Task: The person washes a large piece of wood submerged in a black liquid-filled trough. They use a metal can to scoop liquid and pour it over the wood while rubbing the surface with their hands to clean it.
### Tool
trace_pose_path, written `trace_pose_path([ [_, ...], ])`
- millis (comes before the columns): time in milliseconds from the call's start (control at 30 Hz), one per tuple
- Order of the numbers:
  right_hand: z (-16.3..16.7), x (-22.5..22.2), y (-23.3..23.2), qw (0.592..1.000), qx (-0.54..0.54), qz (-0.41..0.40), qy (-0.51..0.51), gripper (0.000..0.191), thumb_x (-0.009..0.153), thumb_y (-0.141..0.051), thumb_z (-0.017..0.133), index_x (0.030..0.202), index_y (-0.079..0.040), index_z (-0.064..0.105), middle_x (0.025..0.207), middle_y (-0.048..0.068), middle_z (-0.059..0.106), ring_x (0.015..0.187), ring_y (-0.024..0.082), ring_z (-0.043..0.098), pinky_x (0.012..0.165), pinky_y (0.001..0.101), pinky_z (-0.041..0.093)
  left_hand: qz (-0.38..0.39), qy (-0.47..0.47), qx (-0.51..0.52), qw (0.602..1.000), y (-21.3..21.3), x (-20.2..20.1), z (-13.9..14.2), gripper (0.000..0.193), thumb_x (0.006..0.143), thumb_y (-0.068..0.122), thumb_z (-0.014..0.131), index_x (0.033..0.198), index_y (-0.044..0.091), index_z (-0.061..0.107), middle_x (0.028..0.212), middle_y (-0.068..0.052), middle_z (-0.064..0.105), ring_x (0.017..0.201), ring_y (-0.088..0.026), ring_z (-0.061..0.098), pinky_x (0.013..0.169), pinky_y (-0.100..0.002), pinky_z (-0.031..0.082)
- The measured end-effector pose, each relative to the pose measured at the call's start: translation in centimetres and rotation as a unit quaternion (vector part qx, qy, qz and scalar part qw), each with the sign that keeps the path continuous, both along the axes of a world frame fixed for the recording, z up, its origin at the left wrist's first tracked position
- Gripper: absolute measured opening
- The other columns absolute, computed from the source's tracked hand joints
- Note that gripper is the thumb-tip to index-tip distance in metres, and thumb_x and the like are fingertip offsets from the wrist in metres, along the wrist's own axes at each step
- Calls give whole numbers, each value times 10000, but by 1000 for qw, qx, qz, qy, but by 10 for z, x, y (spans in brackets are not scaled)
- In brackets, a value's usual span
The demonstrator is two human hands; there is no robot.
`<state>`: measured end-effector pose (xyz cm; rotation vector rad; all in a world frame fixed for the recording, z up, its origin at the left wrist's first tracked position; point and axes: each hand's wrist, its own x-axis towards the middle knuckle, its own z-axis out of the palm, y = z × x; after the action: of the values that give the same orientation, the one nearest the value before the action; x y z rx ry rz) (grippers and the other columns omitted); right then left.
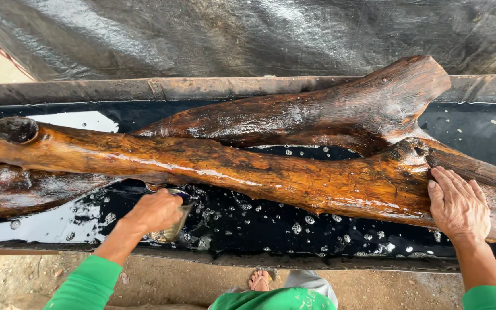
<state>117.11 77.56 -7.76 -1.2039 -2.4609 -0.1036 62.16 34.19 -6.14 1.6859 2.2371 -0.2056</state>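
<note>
Left hand (155, 211) wrapped around a small tin can (174, 227), maybe, near the trough's (144, 89) front edge. Right hand (458, 205) flat and open on wet log (248, 172). Slippery wood; could slide, splash dark liquid (271, 227).

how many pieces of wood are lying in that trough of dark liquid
3, as far as shows: a long front log under the right hand, a forked one behind it, and a dark piece at left, possibly joined out of sight.
</note>
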Motion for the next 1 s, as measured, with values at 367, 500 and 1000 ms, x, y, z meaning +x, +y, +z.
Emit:
trace_pose_path([
  [367, 3, -4, 2, 1000, -15, -9, -12, 514, 1123, -463, 353, 1497, -182, 567, 1561, 14, 540, 1467, 206, 443, 1262, 428, 263, -158, 61, -42, 985, 35, 47, -70, 116, 797, 89, 693, 686, 58, 699, 755, -101, 720, 1053, -314, 604, 931, -614, 531],
  [500, 5, -4, -2, 1000, -15, -7, -9, 517, 1126, -469, 353, 1497, -180, 569, 1567, 7, 537, 1480, 198, 443, 1277, 425, 263, -183, 87, -15, 979, 47, 60, -78, 96, 769, 95, 691, 676, 78, 700, 752, -100, 706, 1027, -305, 593, 974, -621, 507],
  [1000, 10, -11, -9, 1000, 5, -10, 6, 482, 1117, -442, 388, 1446, -173, 615, 1521, 16, 582, 1439, 209, 496, 1256, 434, 301, -248, 57, 90, 963, 63, 83, -91, 73, 867, 136, 689, 826, 83, 718, 808, -71, 656, 1031, -284, 566, 1109, -494, 397],
])
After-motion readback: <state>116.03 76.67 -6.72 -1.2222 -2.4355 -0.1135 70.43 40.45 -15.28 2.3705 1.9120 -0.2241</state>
